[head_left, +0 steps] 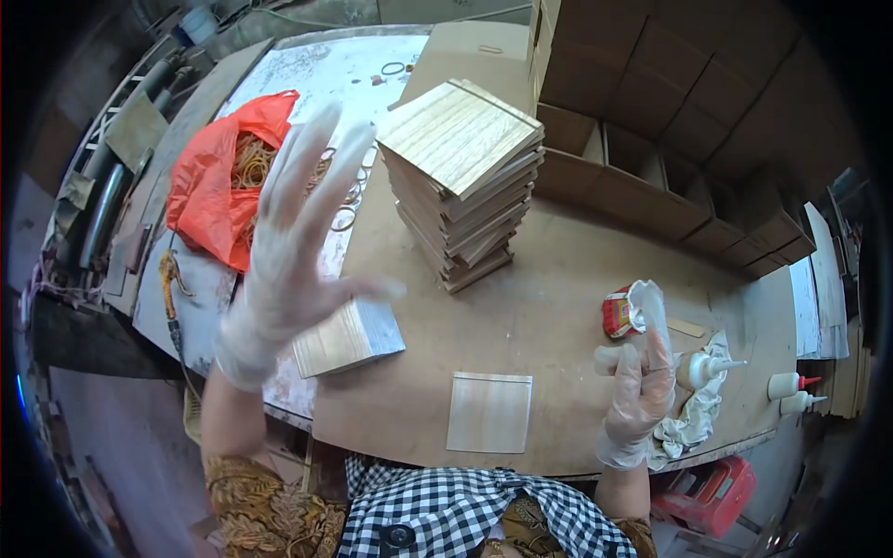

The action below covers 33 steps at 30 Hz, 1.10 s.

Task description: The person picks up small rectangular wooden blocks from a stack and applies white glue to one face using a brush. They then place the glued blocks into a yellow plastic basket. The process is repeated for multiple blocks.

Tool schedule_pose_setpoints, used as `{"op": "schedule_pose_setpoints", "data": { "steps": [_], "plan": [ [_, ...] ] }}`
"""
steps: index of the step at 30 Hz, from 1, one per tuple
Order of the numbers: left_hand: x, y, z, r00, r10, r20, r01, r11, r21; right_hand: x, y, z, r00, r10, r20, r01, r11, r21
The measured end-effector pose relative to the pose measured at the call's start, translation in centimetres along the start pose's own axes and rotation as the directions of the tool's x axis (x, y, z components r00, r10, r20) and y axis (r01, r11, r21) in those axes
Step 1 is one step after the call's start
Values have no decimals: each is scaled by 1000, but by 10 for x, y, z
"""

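Both my hands wear thin, see-through gloves. My left hand (302, 232) is raised over the left of the table with its fingers spread and nothing in them. Partly behind its thumb sits a pale wooden block or small stack of boards (358, 339). My right hand (637, 391) hovers near the front right, one finger up and the others loosely bent, with no object visible in it. Just beyond it stands a red container with a ragged white top (621, 312). Between my hands a square wooden panel (490, 414) lies flat near the front edge.
A tall, uneven stack of wooden panels (465, 139) rises mid-table. At left, a red plastic bag (205, 195) holds rubber bands. Brown compartments (642, 195) line the back right. A white nozzle bottle (699, 370) lies by a crumpled cloth (693, 418) and a flat stick (686, 328).
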<state>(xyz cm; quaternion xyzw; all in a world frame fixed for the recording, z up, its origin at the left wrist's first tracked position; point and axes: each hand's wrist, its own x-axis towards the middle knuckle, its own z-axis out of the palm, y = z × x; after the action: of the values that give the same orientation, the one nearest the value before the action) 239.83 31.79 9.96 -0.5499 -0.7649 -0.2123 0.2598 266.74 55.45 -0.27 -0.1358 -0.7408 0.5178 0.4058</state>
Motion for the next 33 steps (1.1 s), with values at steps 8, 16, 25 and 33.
{"op": "schedule_pose_setpoints", "data": {
  "steps": [8,16,25,33],
  "plan": [
    [68,-58,15,965,126,232,-23,915,-403,-11,4,2,995,-102,-12,102,995,10],
    [-38,-110,-10,714,-690,118,507,394,-767,-54,13,-25,939,154,-307,-229,947,-226],
    [-327,-4,-59,28,-819,-574,725,411,-552,-66,17,-5,985,104,-134,-131,968,-214],
    [-593,170,-21,-711,-558,-428,645,-275,-713,-24,34,28,982,-168,85,174,983,-65]
  ]
}}
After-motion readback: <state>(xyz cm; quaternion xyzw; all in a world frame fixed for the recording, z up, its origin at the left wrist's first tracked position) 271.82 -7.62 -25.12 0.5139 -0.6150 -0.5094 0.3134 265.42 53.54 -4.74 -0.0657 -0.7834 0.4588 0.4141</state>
